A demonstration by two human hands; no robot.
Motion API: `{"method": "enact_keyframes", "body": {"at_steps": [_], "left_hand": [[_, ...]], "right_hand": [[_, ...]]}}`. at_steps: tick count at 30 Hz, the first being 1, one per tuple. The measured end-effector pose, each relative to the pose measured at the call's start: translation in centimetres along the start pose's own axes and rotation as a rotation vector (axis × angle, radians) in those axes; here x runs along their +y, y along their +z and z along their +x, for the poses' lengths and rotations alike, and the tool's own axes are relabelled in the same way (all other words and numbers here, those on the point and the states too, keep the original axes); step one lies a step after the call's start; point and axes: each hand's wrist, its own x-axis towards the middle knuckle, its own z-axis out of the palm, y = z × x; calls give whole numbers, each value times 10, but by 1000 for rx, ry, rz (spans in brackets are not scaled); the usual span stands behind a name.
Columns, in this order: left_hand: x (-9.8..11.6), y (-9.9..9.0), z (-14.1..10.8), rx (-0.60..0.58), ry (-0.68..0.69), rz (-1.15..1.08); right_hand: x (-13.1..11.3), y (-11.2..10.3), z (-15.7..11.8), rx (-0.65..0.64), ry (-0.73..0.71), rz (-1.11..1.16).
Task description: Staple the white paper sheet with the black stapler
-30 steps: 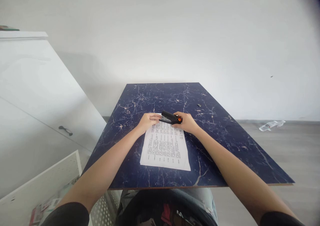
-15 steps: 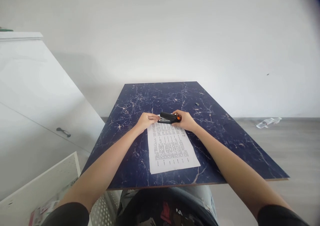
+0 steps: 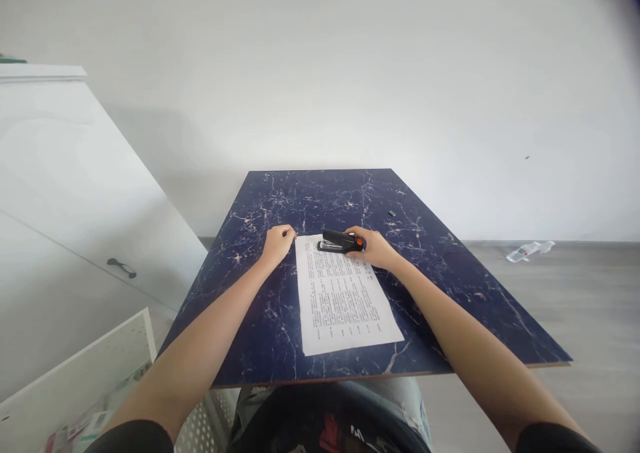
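Note:
A black stapler (image 3: 336,241) with an orange patch at its back end is held in my right hand (image 3: 369,246), fingers wrapped round the rear. Its jaws are apart, and it lies over the top part of the printed paper (image 3: 345,306). The paper rests on the dark blue marbled table (image 3: 260,346), its lower edge toward me. At the paper's top left corner, my left hand (image 3: 279,241) is closed with thumb and fingers pinched together on the corner.
Farther back on the table lies a small dark piece (image 3: 393,213), too small to name. A white cabinet (image 3: 75,193) stands at the left, above a white perforated basket (image 3: 195,433). Clear plastic packaging (image 3: 530,251) lies on the floor at right.
My left hand has moved left, from the stapler's front end to the paper's top left corner, its fingers curling in. The stapler remains in my right hand over the paper.

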Motion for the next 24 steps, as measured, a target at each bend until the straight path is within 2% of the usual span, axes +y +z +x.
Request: {"method": "enact_keyframes", "body": {"at_steps": [3, 5, 11, 14, 16, 18, 20, 22, 24], "left_hand": [[5, 0, -1, -85, 5, 49], [8, 1, -3, -126, -7, 112], [6, 9, -7, -139, 51, 299], [3, 11, -8, -142, 44, 313], [3, 11, -7, -143, 38, 322], [4, 10, -7, -150, 32, 327], [6, 9, -7, -157, 32, 327], [7, 9, -7, -161, 36, 334], [8, 10, -7, -163, 49, 349]], "right_hand": [[13, -17, -10, -16, 22, -66], [30, -35, -25, -6, 50, -102], [110, -97, -102, 162, 256, -99], [142, -116, -135, 233, 347, -67], [153, -121, -146, 238, 378, -66], [152, -124, -147, 224, 383, -67], [136, -124, -138, 290, 376, -88], [104, -121, -123, 482, 373, -127], [58, -115, -103, 671, 360, -117]]}}
